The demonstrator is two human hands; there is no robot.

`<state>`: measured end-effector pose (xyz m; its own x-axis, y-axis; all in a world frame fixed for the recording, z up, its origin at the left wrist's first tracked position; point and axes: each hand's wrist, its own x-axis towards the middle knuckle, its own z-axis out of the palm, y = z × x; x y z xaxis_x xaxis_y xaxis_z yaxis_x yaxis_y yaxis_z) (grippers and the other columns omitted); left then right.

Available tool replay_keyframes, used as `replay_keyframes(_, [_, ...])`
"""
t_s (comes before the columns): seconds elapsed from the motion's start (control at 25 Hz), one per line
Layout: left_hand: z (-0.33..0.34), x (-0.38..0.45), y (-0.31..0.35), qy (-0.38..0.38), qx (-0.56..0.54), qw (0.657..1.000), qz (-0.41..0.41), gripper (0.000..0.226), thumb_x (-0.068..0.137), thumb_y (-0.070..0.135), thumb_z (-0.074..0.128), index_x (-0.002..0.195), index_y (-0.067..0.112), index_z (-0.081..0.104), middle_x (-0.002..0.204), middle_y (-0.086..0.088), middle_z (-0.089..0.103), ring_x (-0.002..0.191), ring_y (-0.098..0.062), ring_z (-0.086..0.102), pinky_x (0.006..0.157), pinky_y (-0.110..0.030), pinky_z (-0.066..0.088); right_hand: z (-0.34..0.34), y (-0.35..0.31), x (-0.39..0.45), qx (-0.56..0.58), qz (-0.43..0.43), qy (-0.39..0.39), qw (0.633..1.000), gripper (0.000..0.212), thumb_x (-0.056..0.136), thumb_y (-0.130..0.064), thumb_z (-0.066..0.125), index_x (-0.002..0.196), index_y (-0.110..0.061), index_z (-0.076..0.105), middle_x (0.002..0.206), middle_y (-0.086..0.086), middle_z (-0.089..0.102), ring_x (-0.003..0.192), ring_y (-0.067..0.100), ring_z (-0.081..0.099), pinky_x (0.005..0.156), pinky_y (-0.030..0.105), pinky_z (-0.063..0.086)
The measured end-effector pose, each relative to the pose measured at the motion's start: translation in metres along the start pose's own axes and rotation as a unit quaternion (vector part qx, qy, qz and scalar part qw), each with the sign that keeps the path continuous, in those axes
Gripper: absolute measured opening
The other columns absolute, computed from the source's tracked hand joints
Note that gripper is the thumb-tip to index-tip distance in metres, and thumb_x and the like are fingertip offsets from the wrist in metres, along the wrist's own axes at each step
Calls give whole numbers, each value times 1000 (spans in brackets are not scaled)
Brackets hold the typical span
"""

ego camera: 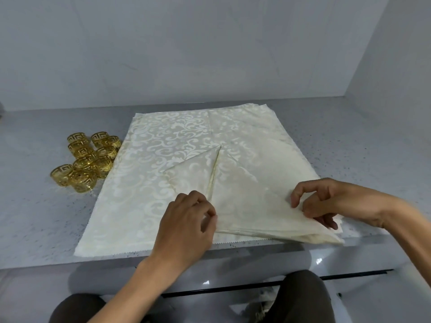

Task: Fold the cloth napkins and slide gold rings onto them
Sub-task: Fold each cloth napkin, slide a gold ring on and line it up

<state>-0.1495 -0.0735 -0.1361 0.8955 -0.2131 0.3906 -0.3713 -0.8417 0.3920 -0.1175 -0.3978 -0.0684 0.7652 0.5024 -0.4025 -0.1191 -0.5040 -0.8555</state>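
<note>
I look down on a grey speckled surface [349, 145] set vs. a plain pale wall. Biggest item: a stack of cream patterned napkins [149, 173] spread flat, centre, near edge along the surface's front lip. On top, toward the near right, lies the napkin being folded [247, 194], a triangle w/ its tip pointing away from me and its long folded base running left-to-right along the front edge. My left hand [186, 227] rests on the base's left end, fingers curled, seemingly pinching the cloth edge. My right hand [326, 201] is at the right corner, fingers and thumb pinching the layered cloth there. So the triangle sits btwn both hands, each at one end of its long axis; I judge the next fold goes across that axis, and neither hand is clearly nearer. Far left, well apart from both hands but closer to my left, a cluster of gold rings [86, 159] sits just beside the stack, untouched.
</note>
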Motion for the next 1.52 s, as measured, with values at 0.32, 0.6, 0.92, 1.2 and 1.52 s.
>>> replay_keyframes(0.32, [0,-3,-14,8,-48,999,20,6,84,20,76,79,23,72,85,17,46,82,-6,42,71,-13,33,6,16,-15,65,61,-141,986,30,93,-6,58,120,-12,68,85,17,72,67,27,72,51,27,55])
replay_keyframes(0.6, [1,-6,-16,-2,-59,998,21,9,84,19,76,78,26,71,82,19,50,80,-6,47,72,-14,36,-9,21,-5,282,-108,-120,946,29,86,5,63,115,4,62,93,25,63,59,20,64,47,22,53])
replay_keyframes(0.92, [4,-6,-18,22,-59,997,43,10,85,29,64,78,24,70,82,18,50,80,-6,46,72,-15,36,24,17,-14,-206,-71,21,976,62,80,7,65,120,-41,65,113,-18,51,73,10,47,66,23,42])
replay_keyframes(1.2, [3,-8,-15,4,-56,998,26,11,85,17,74,77,24,69,83,17,52,82,-7,47,72,-14,36,45,32,-16,-244,-225,165,929,28,85,-23,69,109,-37,74,116,-10,50,86,15,52,70,18,42])
replay_keyframes(1.52, [3,-9,-15,19,-63,998,26,23,94,32,52,72,26,59,82,19,47,81,-6,46,74,-21,38,23,-45,87,63,-138,283,947,28,93,-22,67,79,2,65,70,7,58,61,17,48,55,28,38])
